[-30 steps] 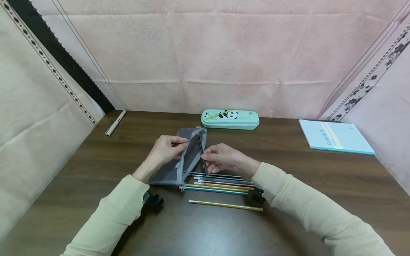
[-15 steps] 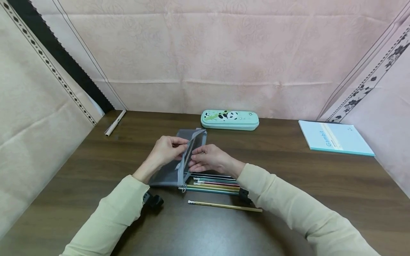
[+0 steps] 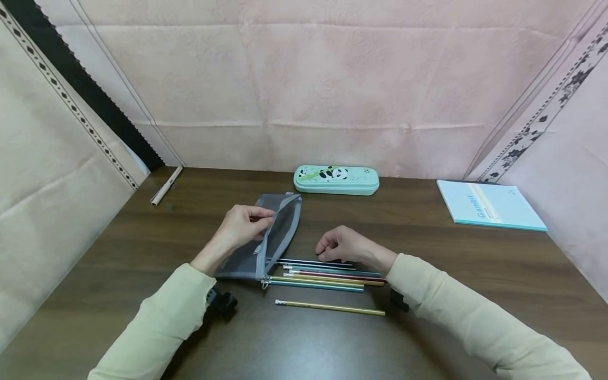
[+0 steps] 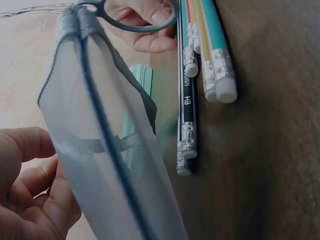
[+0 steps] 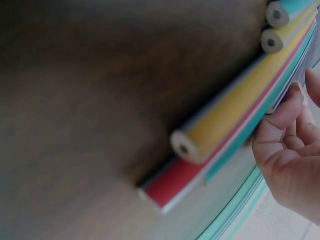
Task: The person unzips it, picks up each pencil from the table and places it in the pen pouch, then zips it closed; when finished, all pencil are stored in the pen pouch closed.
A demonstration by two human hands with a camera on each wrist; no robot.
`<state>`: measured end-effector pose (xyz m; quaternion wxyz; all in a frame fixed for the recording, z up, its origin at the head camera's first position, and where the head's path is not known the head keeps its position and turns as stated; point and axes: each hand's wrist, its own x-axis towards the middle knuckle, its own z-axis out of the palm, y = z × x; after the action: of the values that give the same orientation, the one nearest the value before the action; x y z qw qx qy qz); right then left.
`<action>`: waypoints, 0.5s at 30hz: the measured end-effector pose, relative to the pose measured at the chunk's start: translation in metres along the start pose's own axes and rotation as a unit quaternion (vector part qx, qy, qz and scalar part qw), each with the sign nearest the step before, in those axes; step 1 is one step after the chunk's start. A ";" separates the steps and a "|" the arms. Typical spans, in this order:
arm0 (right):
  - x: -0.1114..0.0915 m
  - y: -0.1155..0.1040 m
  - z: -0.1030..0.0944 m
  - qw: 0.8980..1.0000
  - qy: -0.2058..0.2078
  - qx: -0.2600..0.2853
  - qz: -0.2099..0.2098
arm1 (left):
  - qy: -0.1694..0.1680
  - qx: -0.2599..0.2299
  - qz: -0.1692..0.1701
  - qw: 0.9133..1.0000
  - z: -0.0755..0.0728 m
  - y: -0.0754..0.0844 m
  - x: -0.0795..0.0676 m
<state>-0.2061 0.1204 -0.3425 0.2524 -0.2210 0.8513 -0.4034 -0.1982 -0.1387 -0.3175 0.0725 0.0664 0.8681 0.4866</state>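
Note:
My left hand (image 3: pixel 243 228) pinches the rim of a grey mesh zip pouch (image 3: pixel 239 264) between thumb and fingers and keeps its mouth spread toward the right. Black pencils (image 4: pixel 188 107), one marked HB, lie just right of the mouth, eraser ends toward it. Over them is my right hand (image 3: pixel 349 245), fingers loosely bent, fingertips right at the black pencils in the right wrist view. Beside these lie red, yellow and green pencils (image 3: pixel 318 285) in a loose row. The pouch's zip ring (image 4: pixel 142 27) looms large in the left wrist view.
A single gold pencil (image 3: pixel 332 307) lies nearer the front. Behind the pouch stands a mint panda pencil case (image 3: pixel 336 181). A light blue notebook (image 3: pixel 491 205) is at the right, a white rolled tube (image 3: pixel 166 186) at the far left. Cloth walls (image 3: pixel 332 79) enclose the table.
The right hand has put a black pencil into the pouch, let go of it and drawn back right to the pencil row. The left hand still holds the pouch rim.

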 end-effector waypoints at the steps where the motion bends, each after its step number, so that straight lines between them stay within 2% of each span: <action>1: 0.000 0.001 0.000 1.000 -0.004 -0.002 -0.005 | 0.000 0.000 0.000 1.000 0.000 0.000 0.000; 7: 0.001 0.000 -0.002 0.999 -0.019 -0.025 -0.029 | 0.002 0.002 -0.003 1.000 -0.001 0.000 0.001; 15: 0.000 0.001 -0.001 0.995 -0.020 -0.090 -0.040 | 0.002 0.012 0.002 1.000 -0.001 0.000 -0.001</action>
<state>-0.2071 0.1214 -0.3432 0.2322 -0.2854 0.8693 -0.3301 -0.1972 -0.1395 -0.3167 0.0692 0.0680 0.8740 0.4761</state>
